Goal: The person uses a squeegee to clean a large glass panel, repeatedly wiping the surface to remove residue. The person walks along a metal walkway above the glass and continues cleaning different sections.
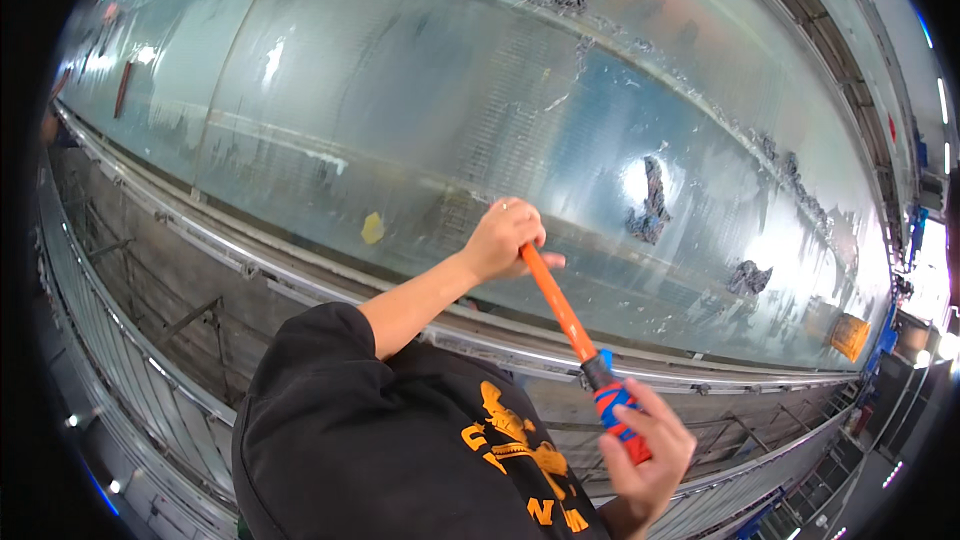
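An orange pole (pixel 560 310) with a dark collar and a red-and-blue grip slants across in front of my body. My left hand (pixel 507 238) is closed round its far end, over the near part of a large, shiny, translucent sheet-like surface (pixel 400 70). Whatever lies beyond that fist on the pole is hidden. Down at the lower right, my right hand (pixel 655 445) holds the red-and-blue grip (pixel 620 415) between thumb and fingers. A small yellow piece (pixel 372 228) lies on the surface left of my left hand.
Dark crumpled clumps (pixel 650 202) are on the surface, with more along its far seam. An orange-yellow container (pixel 850 337) stands at the right end. A thin reddish stick (pixel 123 90) is at the far left. A metal rail (pixel 300 285) runs along the near edge, with framework below.
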`<state>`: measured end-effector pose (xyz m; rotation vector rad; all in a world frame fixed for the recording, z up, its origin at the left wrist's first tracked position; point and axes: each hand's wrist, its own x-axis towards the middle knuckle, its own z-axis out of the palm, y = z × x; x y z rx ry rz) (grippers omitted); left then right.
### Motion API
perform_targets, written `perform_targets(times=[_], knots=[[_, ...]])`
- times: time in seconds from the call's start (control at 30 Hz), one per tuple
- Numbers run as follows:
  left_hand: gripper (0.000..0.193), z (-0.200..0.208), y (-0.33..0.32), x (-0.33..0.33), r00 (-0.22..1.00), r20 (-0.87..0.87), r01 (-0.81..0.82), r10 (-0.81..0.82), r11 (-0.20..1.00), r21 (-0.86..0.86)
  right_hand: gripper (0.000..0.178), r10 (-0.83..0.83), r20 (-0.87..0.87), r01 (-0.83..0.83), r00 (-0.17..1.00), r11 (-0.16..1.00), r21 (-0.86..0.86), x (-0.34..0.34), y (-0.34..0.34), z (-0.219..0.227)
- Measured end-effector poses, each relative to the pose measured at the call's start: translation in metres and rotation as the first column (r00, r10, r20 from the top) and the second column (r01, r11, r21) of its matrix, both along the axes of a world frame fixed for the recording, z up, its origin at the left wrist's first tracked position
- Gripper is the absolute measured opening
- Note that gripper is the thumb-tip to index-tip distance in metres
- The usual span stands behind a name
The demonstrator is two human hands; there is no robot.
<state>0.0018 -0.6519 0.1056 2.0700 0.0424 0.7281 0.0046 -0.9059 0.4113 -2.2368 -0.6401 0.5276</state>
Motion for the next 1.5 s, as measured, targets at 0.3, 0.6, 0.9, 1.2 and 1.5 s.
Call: perform_targets(times=[0.3,0.6,0.9,1.2,1.5], knots=[[0.035,-0.045,0.008,-0.009,0.996,0.089,-0.002,-0.009,0.993,0.12,0.036,0.031,-0.074,-0.037,0.997,0.996,-0.079,-0.037,0.037,-0.011],[0.038,-0.088,0.092,0.196,0.962,0.268,-0.086,0.045,0.986,0.144,0.032,0.077,0.285,-0.044,0.955,0.992,-0.12,0.08,0.136,-0.064],[0.039,-0.064,0.015,0.126,0.987,0.092,0.117,-0.133,0.98,0.16,0.03,-0.128,0.016,0.129,0.992,0.986,-0.103,0.056,0.028,-0.044],[0.04,-0.044,-0.057,-0.003,0.993,-0.021,0.119,-0.12,0.992,-0.043,0.028,-0.271,-0.177,0.224,0.946,0.942,-0.249,-0.012,-0.029,-0.012],[0.033,-0.086,0.055,0.266,0.948,0.314,-0.08,0.045,0.992,0.099,0.023,-0.271,0.069,0.28,0.96,0.938,-0.206,0.164,0.091,-0.057]])
